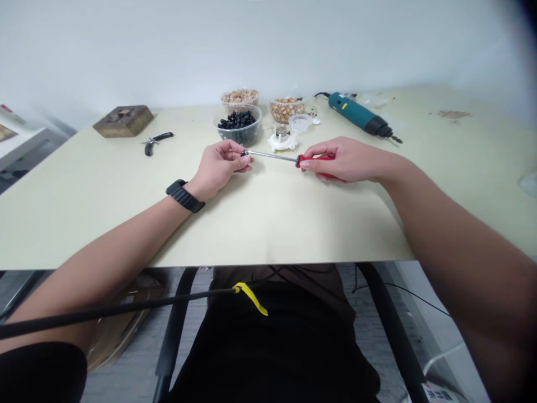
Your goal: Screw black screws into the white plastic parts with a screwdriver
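Upper left: a wooden block (123, 122) with a hollowed top lies on the counter (268, 224), and pliers (163, 136) with dark handles rest just in front of it, probably laid aside within reach. Left of centre: the left hand (216, 168) is narrowed to a pinch on a small dark piece (244, 153), thumb against fingertips, apparently to steady it against the metal tip. The exact contact is too small to tell. Its forearm, with a black wristband (184, 196), slants up from the lower left; the wrist hovers or rests lightly, which cannot be told.

Upper centre: a tub of black pieces (237, 126) stands in front of a tub of pale pieces (240, 98), with a tub of tan pieces (286, 111) to their right. The clear walls presumably keep the loose contents sorted. A white part (282, 140) lies just in front of a clear lid (300, 123).

Centre: the screwdriver (272, 156) spans the gap between the hands, its shaft nearly level, its tip at the dark piece. Right of centre: the right hand (350, 159) is closed around the red handle, palm turned downward and inward, a grip that seems suited to guiding the shaft along its line. Its forearm rises from the lower right, bending at the wrist. Upper right: a teal power tool (354, 113) lies obliquely, bit toward the right.
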Demonstrator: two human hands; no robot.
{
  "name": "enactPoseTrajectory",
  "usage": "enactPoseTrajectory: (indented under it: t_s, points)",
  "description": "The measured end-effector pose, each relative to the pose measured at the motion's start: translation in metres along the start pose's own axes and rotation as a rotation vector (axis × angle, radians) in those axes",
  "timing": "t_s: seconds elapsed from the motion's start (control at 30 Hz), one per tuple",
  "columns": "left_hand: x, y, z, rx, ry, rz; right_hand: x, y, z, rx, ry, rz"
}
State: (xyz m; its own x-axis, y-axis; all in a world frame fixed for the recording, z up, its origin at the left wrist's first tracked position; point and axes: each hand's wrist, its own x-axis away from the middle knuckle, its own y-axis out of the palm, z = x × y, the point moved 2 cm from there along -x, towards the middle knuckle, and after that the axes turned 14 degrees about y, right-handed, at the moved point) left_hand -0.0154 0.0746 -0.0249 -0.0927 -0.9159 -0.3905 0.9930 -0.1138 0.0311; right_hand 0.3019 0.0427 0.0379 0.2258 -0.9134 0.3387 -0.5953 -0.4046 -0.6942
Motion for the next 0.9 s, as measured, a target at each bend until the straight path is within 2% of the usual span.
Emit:
enactPoseTrajectory:
  t_s: [0.47,0.9]
  points:
    - [-0.0007,-0.0005,-0.0041,-0.026,0.094,-0.073,-0.0032,0.0031,0.0036,-0.019,0.034,-0.088]
    - [0.0027,0.0023,0.0024,-0.049,0.032,-0.048,-0.0029,0.0015,0.0063,-0.077,0.016,-0.115]
